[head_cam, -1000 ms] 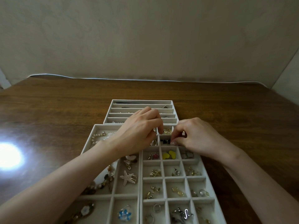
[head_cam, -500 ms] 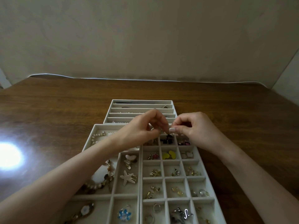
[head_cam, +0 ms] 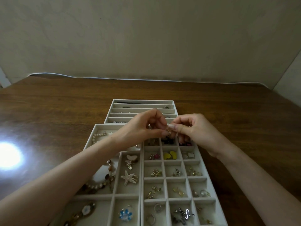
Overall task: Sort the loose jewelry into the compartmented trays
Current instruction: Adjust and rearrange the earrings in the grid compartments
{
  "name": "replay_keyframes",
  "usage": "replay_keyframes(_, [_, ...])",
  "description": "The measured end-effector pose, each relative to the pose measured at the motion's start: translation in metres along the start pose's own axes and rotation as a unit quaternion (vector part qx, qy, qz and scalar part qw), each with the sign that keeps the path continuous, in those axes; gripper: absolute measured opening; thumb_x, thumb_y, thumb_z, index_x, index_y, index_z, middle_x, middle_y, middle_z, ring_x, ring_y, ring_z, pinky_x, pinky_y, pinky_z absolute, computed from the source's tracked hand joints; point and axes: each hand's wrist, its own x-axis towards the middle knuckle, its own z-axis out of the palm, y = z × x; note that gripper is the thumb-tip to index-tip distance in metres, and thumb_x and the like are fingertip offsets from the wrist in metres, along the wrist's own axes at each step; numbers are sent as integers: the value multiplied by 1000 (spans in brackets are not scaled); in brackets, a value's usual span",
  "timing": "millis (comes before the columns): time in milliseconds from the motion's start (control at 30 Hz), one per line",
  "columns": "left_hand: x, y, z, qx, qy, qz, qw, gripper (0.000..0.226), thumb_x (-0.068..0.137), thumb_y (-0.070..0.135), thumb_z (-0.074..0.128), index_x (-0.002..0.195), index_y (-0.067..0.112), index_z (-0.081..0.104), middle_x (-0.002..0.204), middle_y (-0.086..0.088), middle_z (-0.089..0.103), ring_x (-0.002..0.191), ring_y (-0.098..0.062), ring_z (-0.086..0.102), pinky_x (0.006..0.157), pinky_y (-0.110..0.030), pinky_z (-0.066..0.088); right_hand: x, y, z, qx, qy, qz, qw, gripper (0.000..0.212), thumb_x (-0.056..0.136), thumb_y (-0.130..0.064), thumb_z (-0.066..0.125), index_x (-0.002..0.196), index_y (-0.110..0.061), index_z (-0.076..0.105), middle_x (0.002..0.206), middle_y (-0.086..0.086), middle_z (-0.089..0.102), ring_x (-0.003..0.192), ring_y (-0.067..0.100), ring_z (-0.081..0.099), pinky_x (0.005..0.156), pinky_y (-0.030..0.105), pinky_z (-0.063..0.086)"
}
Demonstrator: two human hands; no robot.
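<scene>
Both hands meet above the far end of the small-celled tray. My left hand and my right hand each pinch a small shiny piece of jewelry between fingertips; its exact shape is too small to tell. Below them the grid cells hold earrings, among them a yellow pair and a pink one. The wider tray on the left holds a starfish clip, a bead bracelet and a blue flower.
A third tray with long narrow slots lies behind the hands and holds thin chains. All trays rest on a brown wooden table against a pale wall. A bright glare spot sits on the table at the left.
Both hands have lifted from the far cells of the grid tray and come together. They now hold a small piece between their fingertips, higher above the tray.
</scene>
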Motion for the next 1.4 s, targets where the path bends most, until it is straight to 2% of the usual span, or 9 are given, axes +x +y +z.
replay_keyframes(133, [0,-2,-3,-49,16,-15,999,19,81,6,67,95,15,59,77,3,64,77,-13,62,72,-25,51,1,0,-3,31,-7,-12,999,20,86,-9,65,104,-20,65,83,1,70,67,11,65,63,22,53])
replay_keyframes(233, [2,-3,-3,-68,25,-30,997,17,80,8,68,93,15,59,77,0,64,77,-13,63,74,-24,50,0,0,0,2,-1,-41,999,24,80,-7,70,99,-22,65,91,1,69,83,14,68,75,28,57])
replay_keyframes(400, [2,0,-2,-94,35,-40,994,25,70,19,71,89,10,57,72,-2,64,70,-10,63,67,-17,49,-2,0,5,-27,17,-111,993,15,78,-8,72,89,-18,68,86,-2,69,79,7,66,72,23,55])
replay_keyframes(600, [1,1,-4,-111,23,-46,992,25,74,22,67,93,10,58,80,-1,68,76,-11,66,74,-21,52,-2,-1,4,-69,38,-136,988,16,79,-9,72,91,-19,68,89,-3,69,82,4,65,72,21,55])
replay_keyframes(700, [1,3,-1,-66,11,-25,997,31,68,19,74,94,13,59,86,-2,67,80,-11,65,73,-22,52,-1,-1,0,-71,44,-121,989,14,77,-13,75,83,-20,65,82,-4,66,75,1,63,63,17,51])
replay_keyframes(833, [-1,3,5,75,25,18,997,28,70,12,79,91,13,59,81,4,65,69,-2,58,61,-14,44,1,1,-2,-59,21,-72,995,13,74,-6,76,78,-14,66,79,-2,68,73,6,66,65,22,54])
replay_keyframes(967, [-1,1,8,134,9,29,990,25,74,14,77,91,16,59,79,9,64,68,-4,59,63,-17,49,2,2,-4,-36,15,-49,998,13,71,-1,76,74,-11,68,77,1,69,72,10,68,64,20,54])
replay_keyframes(1167, [-2,1,8,212,6,45,976,14,80,16,71,90,19,62,83,11,62,74,-6,59,67,-24,51,3,4,-5,-87,23,-32,995,15,69,-5,80,70,-16,69,76,0,70,75,12,68,72,32,58])
replay_keyframes(1400, [-1,1,9,181,-22,25,983,20,80,19,72,94,17,58,81,11,60,69,-2,58,62,-20,51,1,2,-5,-85,25,-46,995,13,75,-6,75,74,-18,71,77,-3,70,74,4,67,68,20,54])
